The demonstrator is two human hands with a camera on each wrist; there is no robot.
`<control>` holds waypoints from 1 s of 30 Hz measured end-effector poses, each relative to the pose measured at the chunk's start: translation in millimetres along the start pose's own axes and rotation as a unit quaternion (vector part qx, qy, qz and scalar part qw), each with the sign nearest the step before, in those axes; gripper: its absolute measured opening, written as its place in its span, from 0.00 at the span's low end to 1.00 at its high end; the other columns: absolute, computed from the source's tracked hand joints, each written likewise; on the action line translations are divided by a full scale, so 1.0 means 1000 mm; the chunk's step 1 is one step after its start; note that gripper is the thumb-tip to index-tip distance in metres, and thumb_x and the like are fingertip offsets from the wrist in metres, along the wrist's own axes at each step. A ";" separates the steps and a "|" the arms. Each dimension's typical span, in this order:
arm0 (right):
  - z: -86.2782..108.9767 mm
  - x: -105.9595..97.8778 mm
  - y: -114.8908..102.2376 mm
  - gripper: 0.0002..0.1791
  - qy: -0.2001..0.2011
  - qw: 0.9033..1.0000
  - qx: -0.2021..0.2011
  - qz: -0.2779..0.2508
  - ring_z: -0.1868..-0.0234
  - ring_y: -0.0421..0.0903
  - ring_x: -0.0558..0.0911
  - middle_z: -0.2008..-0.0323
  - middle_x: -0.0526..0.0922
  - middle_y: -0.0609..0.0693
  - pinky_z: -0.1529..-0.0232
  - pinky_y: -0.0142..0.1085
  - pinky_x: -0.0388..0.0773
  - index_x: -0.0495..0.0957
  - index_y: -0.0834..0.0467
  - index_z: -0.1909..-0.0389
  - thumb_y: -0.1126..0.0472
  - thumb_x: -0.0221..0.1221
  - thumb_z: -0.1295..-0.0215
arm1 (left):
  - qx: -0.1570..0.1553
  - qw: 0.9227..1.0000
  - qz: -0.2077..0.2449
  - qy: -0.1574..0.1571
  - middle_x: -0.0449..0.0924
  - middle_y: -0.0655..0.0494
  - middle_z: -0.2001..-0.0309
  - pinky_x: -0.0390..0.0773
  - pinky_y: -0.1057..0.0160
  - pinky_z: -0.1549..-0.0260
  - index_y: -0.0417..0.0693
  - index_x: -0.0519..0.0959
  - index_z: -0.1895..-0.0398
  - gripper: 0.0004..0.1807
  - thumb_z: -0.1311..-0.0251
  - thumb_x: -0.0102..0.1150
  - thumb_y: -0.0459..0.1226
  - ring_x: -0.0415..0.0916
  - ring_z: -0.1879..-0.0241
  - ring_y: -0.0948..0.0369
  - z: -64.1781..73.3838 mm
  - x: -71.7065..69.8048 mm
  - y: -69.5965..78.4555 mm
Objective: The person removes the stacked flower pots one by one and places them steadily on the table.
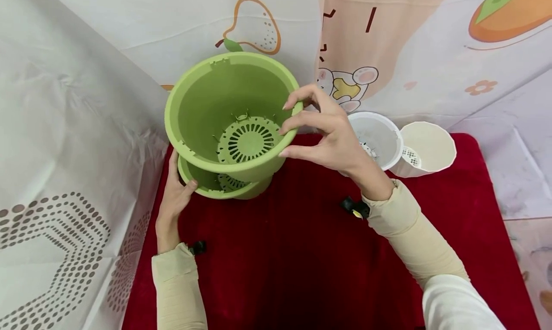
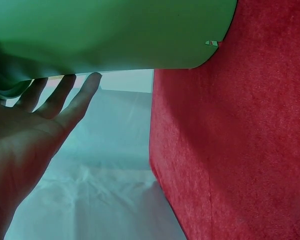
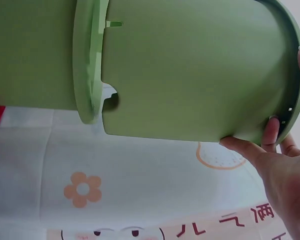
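Note:
A light green plastic flowerpot (image 1: pixel 215 90), its floor slotted, is raised over a second green flowerpot (image 1: pixel 256 190). The right hand (image 1: pixel 327 129) holds the upper pot's rim on the right, fingertips over the edge and thumb lower on the outside. In the right wrist view the upper pot's notched foot (image 3: pixel 110 112) is close to the lower pot's rim (image 3: pixel 87 65). With the thumb over its rim, the left hand (image 1: pixel 174 200) grips the lower pot from the left. Its fingers (image 2: pixel 72 102) lie along the outer wall in the left wrist view.
A white pot (image 1: pixel 376 121) and a cream pot (image 1: pixel 435 145), both with perforated floors, sit side by side at the back right. Red cloth (image 1: pixel 280 253) covers the table. Printed curtains (image 1: pixel 172 18) hang close behind and at the left.

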State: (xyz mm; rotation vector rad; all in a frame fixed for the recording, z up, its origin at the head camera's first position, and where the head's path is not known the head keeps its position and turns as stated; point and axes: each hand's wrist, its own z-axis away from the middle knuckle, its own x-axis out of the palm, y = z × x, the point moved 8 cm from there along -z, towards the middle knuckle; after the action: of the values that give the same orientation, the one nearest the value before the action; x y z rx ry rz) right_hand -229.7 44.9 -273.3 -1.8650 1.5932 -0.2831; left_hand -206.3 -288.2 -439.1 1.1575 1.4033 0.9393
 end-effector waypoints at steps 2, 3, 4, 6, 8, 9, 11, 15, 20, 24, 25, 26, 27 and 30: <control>0.001 -0.005 -0.003 0.19 0.006 1.000 0.002 0.005 0.53 0.51 0.73 0.57 0.76 0.60 0.55 0.38 0.69 0.87 0.57 0.71 0.44 0.74 0.48 | -0.004 1.000 -0.002 -0.001 0.44 0.45 0.22 0.37 0.47 0.28 0.46 0.45 0.20 0.68 0.57 0.70 0.66 0.42 0.24 0.52 0.000 0.000 0.000; 0.002 -0.008 -0.005 0.20 0.009 1.000 0.002 0.005 0.53 0.51 0.73 0.57 0.75 0.62 0.55 0.38 0.69 0.86 0.57 0.71 0.44 0.74 0.48 | -0.004 1.000 -0.002 -0.003 0.45 0.45 0.22 0.38 0.46 0.28 0.46 0.45 0.20 0.68 0.57 0.71 0.66 0.43 0.25 0.51 0.000 0.000 0.000; 0.003 -0.010 -0.007 0.20 0.013 1.000 0.002 0.003 0.53 0.52 0.73 0.57 0.75 0.63 0.56 0.37 0.69 0.86 0.58 0.72 0.44 0.74 0.48 | -0.004 1.000 -0.008 -0.004 0.45 0.45 0.22 0.38 0.45 0.28 0.45 0.45 0.20 0.68 0.56 0.70 0.66 0.42 0.24 0.51 0.000 0.001 0.000; 0.004 -0.016 -0.010 0.22 0.019 1.000 0.000 0.001 0.53 0.52 0.72 0.58 0.74 0.65 0.55 0.36 0.69 0.85 0.61 0.73 0.44 0.74 0.48 | -0.003 1.000 -0.004 -0.006 0.45 0.45 0.22 0.40 0.44 0.29 0.44 0.46 0.20 0.67 0.56 0.71 0.66 0.44 0.25 0.49 0.000 0.001 0.001; 0.005 -0.020 -0.014 0.24 0.026 1.000 -0.003 -0.003 0.53 0.53 0.71 0.58 0.73 0.67 0.57 0.35 0.68 0.85 0.63 0.73 0.44 0.74 0.48 | -0.002 1.000 -0.006 -0.006 0.45 0.46 0.22 0.42 0.45 0.29 0.44 0.46 0.20 0.68 0.56 0.71 0.65 0.45 0.25 0.50 0.000 0.000 0.001; 0.005 -0.023 -0.015 0.24 0.029 1.000 -0.002 -0.005 0.53 0.53 0.71 0.58 0.73 0.67 0.57 0.35 0.69 0.84 0.64 0.74 0.44 0.74 0.48 | -0.001 1.000 -0.006 -0.005 0.45 0.46 0.22 0.42 0.45 0.29 0.44 0.46 0.20 0.68 0.56 0.71 0.65 0.45 0.25 0.51 0.000 0.000 0.002; 0.006 -0.026 -0.017 0.25 0.033 0.999 -0.002 0.000 0.53 0.54 0.71 0.58 0.73 0.67 0.56 0.36 0.68 0.84 0.64 0.74 0.44 0.73 0.48 | 0.000 1.000 -0.004 -0.002 0.45 0.46 0.22 0.42 0.47 0.29 0.43 0.46 0.20 0.68 0.56 0.72 0.64 0.45 0.25 0.52 0.001 -0.001 0.003; 0.009 -0.034 -0.019 0.24 0.038 0.999 0.001 0.001 0.51 0.53 0.71 0.58 0.74 0.66 0.53 0.36 0.69 0.85 0.64 0.74 0.44 0.74 0.48 | 0.004 1.000 -0.013 -0.001 0.44 0.44 0.22 0.40 0.48 0.28 0.40 0.45 0.21 0.68 0.56 0.73 0.64 0.42 0.24 0.53 0.002 -0.001 0.005; 0.016 -0.044 -0.020 0.26 0.048 0.998 0.020 -0.031 0.52 0.51 0.72 0.56 0.72 0.67 0.53 0.34 0.69 0.83 0.70 0.75 0.47 0.75 0.49 | 0.001 1.000 -0.026 -0.001 0.44 0.44 0.21 0.39 0.49 0.27 0.40 0.46 0.21 0.67 0.55 0.73 0.62 0.41 0.24 0.54 0.002 -0.001 0.005; 0.021 -0.051 -0.022 0.26 0.057 0.997 0.034 -0.042 0.53 0.51 0.72 0.56 0.71 0.67 0.52 0.35 0.69 0.82 0.73 0.75 0.50 0.75 0.48 | -0.008 1.000 -0.023 -0.002 0.44 0.46 0.21 0.39 0.51 0.27 0.43 0.46 0.20 0.62 0.50 0.75 0.54 0.41 0.24 0.55 0.001 -0.003 0.000; 0.023 -0.052 -0.022 0.26 0.059 0.997 0.036 -0.044 0.53 0.51 0.72 0.56 0.71 0.66 0.52 0.35 0.69 0.82 0.73 0.75 0.50 0.75 0.48 | -0.011 1.000 -0.021 -0.002 0.44 0.48 0.21 0.40 0.52 0.27 0.45 0.46 0.20 0.61 0.49 0.75 0.52 0.41 0.24 0.56 0.001 -0.004 -0.004; 0.024 -0.053 -0.022 0.26 0.062 0.996 0.038 -0.045 0.53 0.52 0.71 0.56 0.71 0.66 0.51 0.35 0.70 0.82 0.73 0.75 0.50 0.75 0.49 | -0.016 1.000 -0.017 -0.002 0.44 0.50 0.21 0.41 0.53 0.27 0.48 0.46 0.20 0.60 0.49 0.75 0.50 0.42 0.24 0.57 0.000 -0.005 -0.008; 0.026 -0.055 -0.022 0.26 0.066 0.996 0.039 -0.045 0.53 0.52 0.71 0.56 0.71 0.65 0.51 0.35 0.70 0.82 0.73 0.75 0.50 0.75 0.49 | -0.019 1.000 -0.014 -0.001 0.45 0.53 0.21 0.42 0.55 0.27 0.50 0.46 0.20 0.59 0.49 0.75 0.48 0.43 0.24 0.57 0.000 -0.006 -0.012; 0.030 -0.058 -0.022 0.27 0.075 0.995 0.044 -0.044 0.53 0.53 0.71 0.56 0.72 0.62 0.50 0.35 0.70 0.82 0.74 0.75 0.50 0.76 0.50 | -0.028 1.000 -0.009 0.003 0.46 0.59 0.22 0.48 0.58 0.29 0.57 0.47 0.20 0.57 0.48 0.75 0.44 0.45 0.25 0.59 -0.001 -0.009 -0.024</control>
State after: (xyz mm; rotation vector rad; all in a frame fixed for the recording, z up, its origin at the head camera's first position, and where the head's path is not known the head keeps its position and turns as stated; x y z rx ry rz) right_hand -209.4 110.9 -268.7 -1.8870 1.5711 -0.5354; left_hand -211.2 -302.6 -460.0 1.0996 1.3820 0.9635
